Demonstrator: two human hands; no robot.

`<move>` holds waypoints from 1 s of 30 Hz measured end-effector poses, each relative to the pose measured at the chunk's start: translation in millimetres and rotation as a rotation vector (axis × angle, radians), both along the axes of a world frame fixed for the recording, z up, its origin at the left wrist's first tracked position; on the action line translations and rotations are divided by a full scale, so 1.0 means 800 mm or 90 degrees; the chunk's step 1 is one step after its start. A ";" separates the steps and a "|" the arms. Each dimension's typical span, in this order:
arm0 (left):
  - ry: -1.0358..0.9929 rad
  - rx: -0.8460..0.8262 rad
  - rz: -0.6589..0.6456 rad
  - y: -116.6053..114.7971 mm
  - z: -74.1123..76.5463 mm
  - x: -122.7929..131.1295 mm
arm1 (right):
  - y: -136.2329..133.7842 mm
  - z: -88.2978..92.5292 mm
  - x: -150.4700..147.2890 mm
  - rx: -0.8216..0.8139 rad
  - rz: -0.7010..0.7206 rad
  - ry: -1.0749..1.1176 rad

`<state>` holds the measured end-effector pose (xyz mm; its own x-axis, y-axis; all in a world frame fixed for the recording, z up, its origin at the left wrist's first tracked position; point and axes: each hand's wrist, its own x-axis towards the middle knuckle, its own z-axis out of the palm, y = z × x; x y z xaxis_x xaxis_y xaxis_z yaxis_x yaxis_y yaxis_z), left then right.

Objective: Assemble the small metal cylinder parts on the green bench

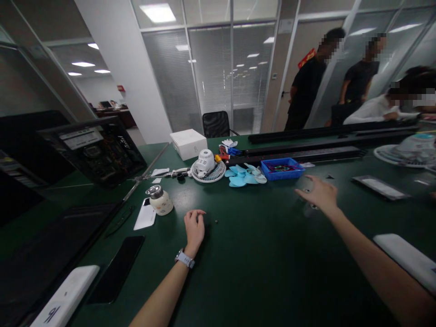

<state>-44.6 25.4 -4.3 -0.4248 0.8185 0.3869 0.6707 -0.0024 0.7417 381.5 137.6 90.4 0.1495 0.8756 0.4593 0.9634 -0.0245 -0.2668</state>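
My left hand (195, 230), wearing a watch (185, 258) on its wrist, rests on the green table with fingers loosely curled and a gap between thumb and forefinger. Nothing shows in it. Just to its right lies a tiny metal part (216, 221), too small to name. On the right, my right hand (322, 195) reaches out with thumb and fingers curved round a clear, cup-like container (305, 185). Blur and transparency hide its exact shape; small dark spots show in and below it. Light-blue fan blades (243, 176) and a blue tray (283, 169) with small parts lie beyond the hands.
A white fan head on its grille (208, 171), a white box (189, 144) and a cream bottle (161, 203) stand further back. Phones, including a black one (117, 270), lie left. Long black bars (299, 156) cross the back. Several people are at the right.
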 end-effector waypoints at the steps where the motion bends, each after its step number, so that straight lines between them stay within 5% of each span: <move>1: -0.004 0.003 -0.004 0.001 -0.001 -0.001 | -0.014 0.004 -0.028 0.027 0.048 -0.008; 3: -0.009 0.010 -0.010 0.002 -0.001 -0.002 | -0.044 0.003 -0.096 0.044 0.254 0.020; 5: -0.013 0.014 -0.012 0.002 -0.002 -0.002 | -0.069 -0.011 -0.167 -0.052 0.466 0.060; 7: -0.013 0.013 -0.012 0.001 -0.002 -0.002 | -0.083 -0.036 -0.228 -0.153 0.550 0.113; 11: -0.004 0.014 -0.013 -0.001 0.001 0.000 | -0.084 -0.081 -0.298 -0.238 0.558 0.143; 15: 0.003 0.008 -0.010 -0.003 0.003 0.001 | -0.080 -0.090 -0.313 -0.211 0.534 0.133; 18: 0.004 0.007 -0.010 -0.003 0.003 0.001 | -0.076 -0.073 -0.281 -0.186 0.530 0.174; 21: -0.003 0.002 -0.009 -0.003 0.002 0.001 | -0.061 -0.044 -0.201 -0.097 0.472 0.223; 25: -0.010 -0.010 -0.015 -0.001 0.001 0.001 | -0.027 -0.020 -0.055 0.062 0.212 0.202; 30: 0.002 -0.014 -0.021 0.000 -0.001 0.001 | 0.005 -0.038 0.062 0.015 0.007 0.139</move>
